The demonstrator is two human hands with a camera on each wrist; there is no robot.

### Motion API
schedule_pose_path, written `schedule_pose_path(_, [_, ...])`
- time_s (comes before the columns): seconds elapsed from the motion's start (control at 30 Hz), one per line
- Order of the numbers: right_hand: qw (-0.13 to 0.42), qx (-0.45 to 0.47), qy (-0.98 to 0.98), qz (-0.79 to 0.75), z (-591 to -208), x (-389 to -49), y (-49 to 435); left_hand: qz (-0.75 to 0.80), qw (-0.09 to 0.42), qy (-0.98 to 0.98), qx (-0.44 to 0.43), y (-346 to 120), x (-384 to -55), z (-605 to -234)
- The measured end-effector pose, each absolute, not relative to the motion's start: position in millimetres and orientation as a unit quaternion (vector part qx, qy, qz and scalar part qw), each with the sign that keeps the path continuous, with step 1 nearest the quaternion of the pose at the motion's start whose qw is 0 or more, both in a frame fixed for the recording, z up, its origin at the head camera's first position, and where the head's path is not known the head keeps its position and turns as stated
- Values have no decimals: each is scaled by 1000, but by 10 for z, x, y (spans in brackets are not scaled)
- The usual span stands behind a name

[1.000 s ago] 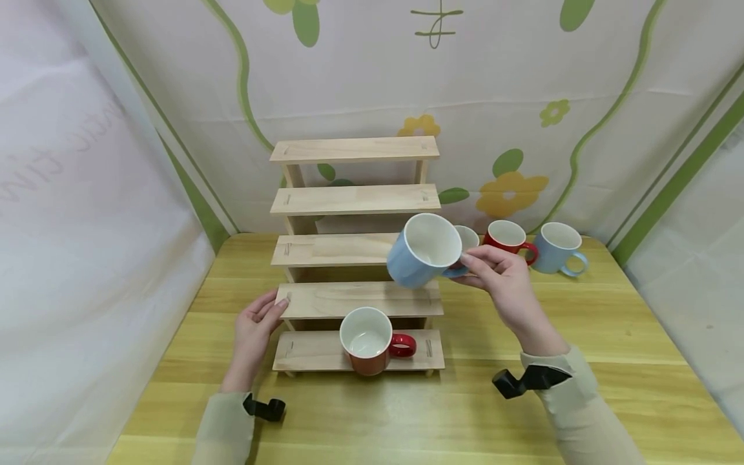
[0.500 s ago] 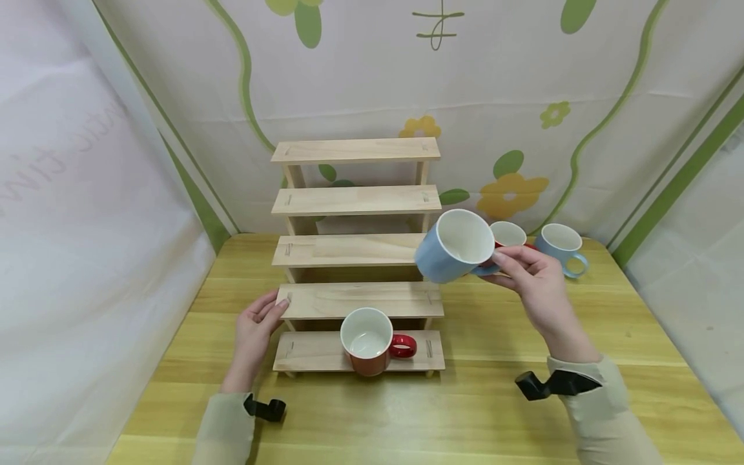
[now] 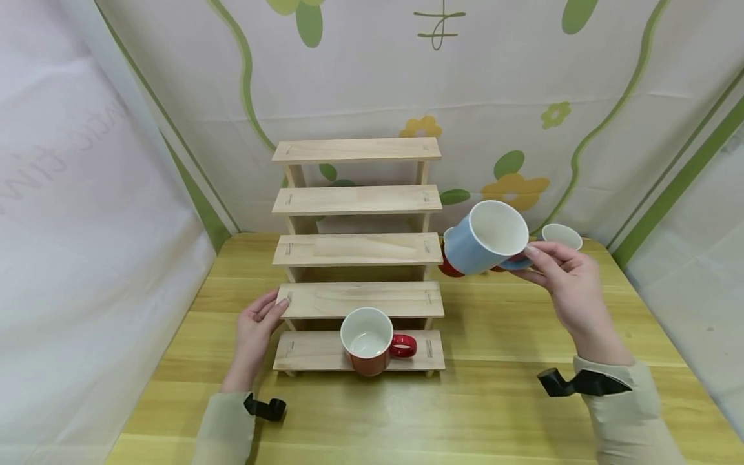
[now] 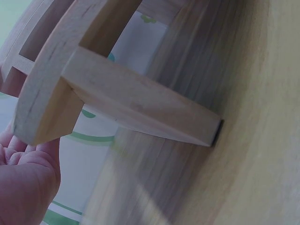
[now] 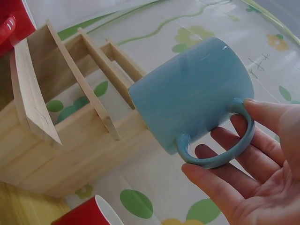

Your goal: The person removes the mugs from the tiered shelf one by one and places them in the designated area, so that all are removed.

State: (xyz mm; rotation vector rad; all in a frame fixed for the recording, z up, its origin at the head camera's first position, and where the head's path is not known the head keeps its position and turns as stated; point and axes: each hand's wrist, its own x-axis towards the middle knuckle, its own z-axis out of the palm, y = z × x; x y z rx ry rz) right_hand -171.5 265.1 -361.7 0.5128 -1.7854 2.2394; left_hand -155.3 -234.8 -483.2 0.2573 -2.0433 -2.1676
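In the head view, my right hand (image 3: 569,284) holds a light blue mug (image 3: 473,248) by its handle, tilted in the air to the right of a stepped wooden shelf (image 3: 357,200). The right wrist view shows the same blue mug (image 5: 197,89) with thumb and fingers about its handle. My left hand (image 3: 256,329) grips the left end of the second step from the bottom, thumb on top. From the left wrist, the hand (image 4: 33,173) is under the shelf's corner (image 4: 42,103). A red mug (image 3: 372,363) stands upright on the lowest step, its handle to the right.
Behind the held mug, a red mug (image 3: 450,263) is mostly hidden. Another blue mug (image 3: 560,237) stands at the table's back right, partly covered by my hand. A printed cloth (image 3: 360,77) hangs behind the wooden table (image 3: 494,413).
My right hand has carried the blue mug rightward, away from the shelf, and now covers parts of the mugs at the back. The left hand and the red mug on the shelf stay in place.
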Motion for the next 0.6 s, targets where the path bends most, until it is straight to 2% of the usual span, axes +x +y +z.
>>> schedule_pose_path(0.6, [137,131,-604,774,-3697,-1706,3019,-719,71,-685,88,-2350,-1558,-4820])
